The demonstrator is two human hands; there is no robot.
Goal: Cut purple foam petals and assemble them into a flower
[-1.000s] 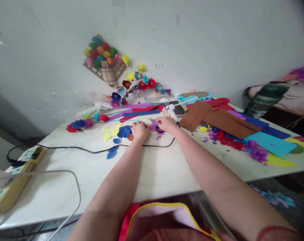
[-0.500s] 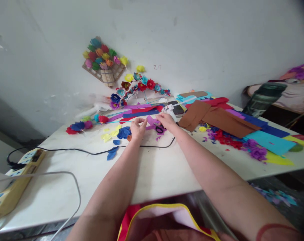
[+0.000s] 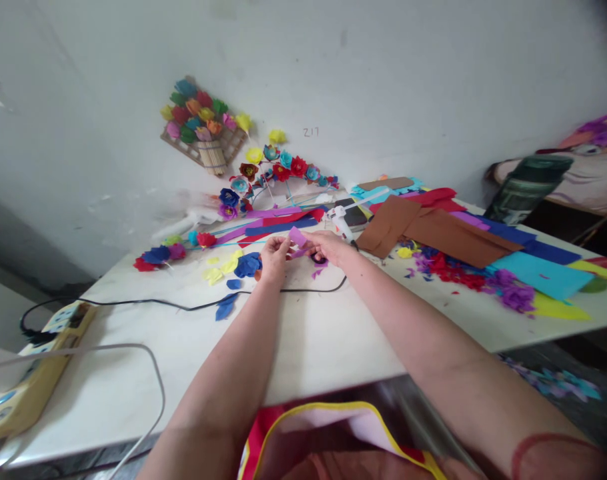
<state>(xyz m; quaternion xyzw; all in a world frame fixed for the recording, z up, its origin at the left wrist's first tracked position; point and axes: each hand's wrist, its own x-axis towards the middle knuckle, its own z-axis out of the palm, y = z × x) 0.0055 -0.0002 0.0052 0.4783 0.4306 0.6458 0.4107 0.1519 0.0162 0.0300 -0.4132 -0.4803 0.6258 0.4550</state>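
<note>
Between my hands is a small piece of purple paper (image 3: 297,236), held up over the table. My left hand (image 3: 274,259) pinches its left side, and the fingertips of my right hand (image 3: 329,247) close on its right edge. Dark-handled scissors (image 3: 319,259) show just under my right fingers, partly hidden; I cannot tell whether they touch the hand. Purple scraps (image 3: 319,272) lie below. Left of my left hand are blue paper petals (image 3: 247,265) and yellow paper pieces (image 3: 221,269).
A white glue gun (image 3: 341,219) stands behind my right hand, its black cord (image 3: 183,307) crossing to a power strip (image 3: 43,367). Brown paper sheets (image 3: 453,237) and coloured scraps lie right. Paper flowers (image 3: 298,167) line the back; a dark green bottle (image 3: 531,190) is far right.
My right hand has moved slightly left and down, covering more of the scissors. Its fingers now meet the purple paper, which is tilted higher between both hands.
</note>
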